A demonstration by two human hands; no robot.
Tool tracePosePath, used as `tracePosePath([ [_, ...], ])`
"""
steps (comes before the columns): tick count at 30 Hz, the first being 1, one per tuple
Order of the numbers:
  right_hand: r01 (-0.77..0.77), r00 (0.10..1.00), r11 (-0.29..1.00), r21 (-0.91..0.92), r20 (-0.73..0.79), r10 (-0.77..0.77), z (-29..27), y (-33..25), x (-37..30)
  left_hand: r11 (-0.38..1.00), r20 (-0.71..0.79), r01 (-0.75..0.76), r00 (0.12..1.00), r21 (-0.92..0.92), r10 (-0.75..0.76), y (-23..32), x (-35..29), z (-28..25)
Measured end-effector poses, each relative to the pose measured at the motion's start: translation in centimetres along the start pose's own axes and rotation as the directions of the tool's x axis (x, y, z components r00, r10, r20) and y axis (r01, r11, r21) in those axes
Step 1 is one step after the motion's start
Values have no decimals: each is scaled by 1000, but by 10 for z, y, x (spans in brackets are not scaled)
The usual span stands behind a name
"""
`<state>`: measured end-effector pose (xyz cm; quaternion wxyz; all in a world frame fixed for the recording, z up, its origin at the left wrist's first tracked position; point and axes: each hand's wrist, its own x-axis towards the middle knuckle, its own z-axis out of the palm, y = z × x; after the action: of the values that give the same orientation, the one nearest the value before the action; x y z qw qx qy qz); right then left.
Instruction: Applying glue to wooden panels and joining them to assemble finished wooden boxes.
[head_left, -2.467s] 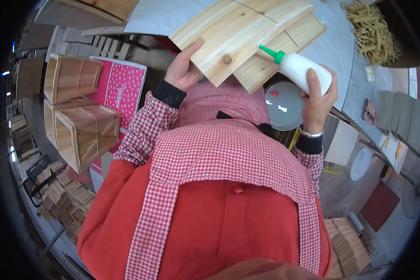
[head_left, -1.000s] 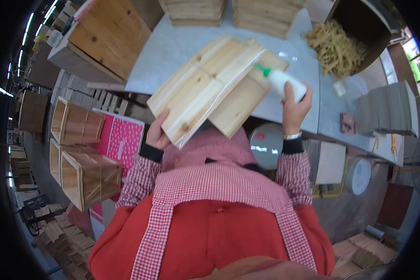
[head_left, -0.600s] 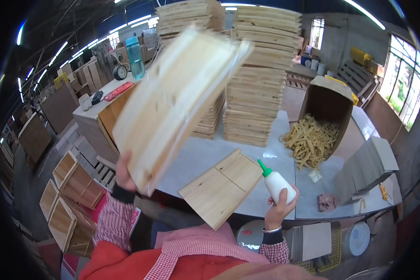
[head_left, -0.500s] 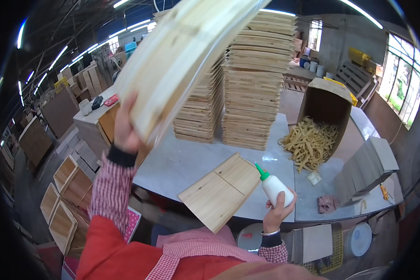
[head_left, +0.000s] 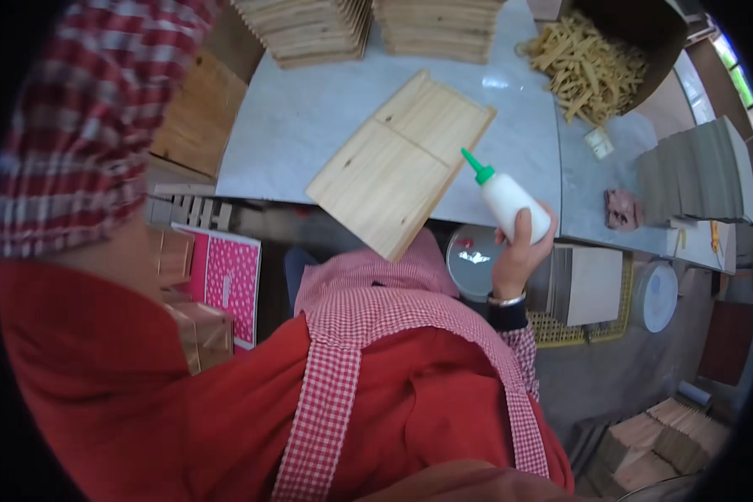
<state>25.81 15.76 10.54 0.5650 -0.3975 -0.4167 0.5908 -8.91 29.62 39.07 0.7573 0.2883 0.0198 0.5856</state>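
Note:
My right hand [head_left: 519, 261] is closed round a white squeeze bottle [head_left: 514, 207] with a green nozzle, which tilts up and leftward. Left of the nozzle lies a flat pale wooden panel [head_left: 385, 171] with a groove or seam across it, its near corner jutting past the table edge above my lap. My left arm reaches up along the left side in a checked sleeve [head_left: 100, 117]. The left hand itself is beyond the top of the picture, so what it holds is hidden.
Two stacks of wooden panels [head_left: 435, 32] stand at the back of the table [head_left: 268, 151]. Rubber-band-like tan strips [head_left: 590, 71] spill from a tipped box at far right. Grey boards [head_left: 694, 171] and a crumpled cloth [head_left: 622, 209] lie nearer. A yellow crate [head_left: 619, 318] sits below.
My view has tipped downward. The left hand, which was lifting a wooden panel, has gone up out of the picture with it. The right hand still holds the bottle by the panel.

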Motion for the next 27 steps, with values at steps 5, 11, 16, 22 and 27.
tracePosePath([
  [5, 14, 997, 978, -210, 81, 3, 14, 29, 25, 994, -317, -42, 946, 97, 71, -51, -80, 35],
  [11, 314, 922, 880, -358, 335, -192, 53, 82, 58, 657, -463, 112, 796, 745, 389, -119, -216, -26],
  [16, 428, 864, 821, -378, 439, -248, 105, 84, 65, 935, -901, -67, 252, 348, 353, -252, -378, -72],
  [22, 496, 812, 771, -401, 529, -247, 132, 90, 71, 993, -975, 2, 192, 115, 113, -314, -422, -74],
  [27, 629, 721, 667, -400, 621, -308, 113, 71, 75, 998, -965, 19, 256, 64, 57, -314, -395, -81],
])
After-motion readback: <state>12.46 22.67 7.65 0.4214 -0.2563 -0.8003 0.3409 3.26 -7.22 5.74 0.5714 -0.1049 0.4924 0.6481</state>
